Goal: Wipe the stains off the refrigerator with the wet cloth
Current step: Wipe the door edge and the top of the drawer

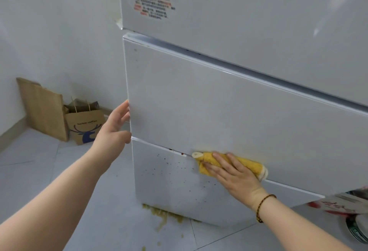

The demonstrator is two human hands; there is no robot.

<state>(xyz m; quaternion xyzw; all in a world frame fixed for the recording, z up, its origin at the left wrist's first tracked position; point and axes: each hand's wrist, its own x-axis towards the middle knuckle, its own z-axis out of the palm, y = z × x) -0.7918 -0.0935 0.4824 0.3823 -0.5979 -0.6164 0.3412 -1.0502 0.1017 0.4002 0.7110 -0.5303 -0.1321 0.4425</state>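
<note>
The wiping step is under way. The right hand [233,173] is pressing the yellow cloth [253,166] flat against the refrigerator [219,101], on the seam between the middle drawer [199,101] and the bottom drawer [169,191]. Its grip is spread, with straight fingers lying on the cloth rather than curled round it. The left hand [114,125] is resting loose and uncurled, holding nothing, against the middle drawer's left edge, seemingly bracing it.

Dark specks [165,169] are dotting the bottom drawer just left of the cloth, with a few along the seam. The next move is probably a firm sweep leftward and downward across them.

The seam's lip may be catching the cloth, so pressure will likely need easing there. Leftward, the drawer front is ending at the corner near the left hand. Beyond that the floor [39,181] is giving elbow room, with paper bags [85,125] well apart by the wall. A yellowish spill [165,216] is lying at the refrigerator's foot.
</note>
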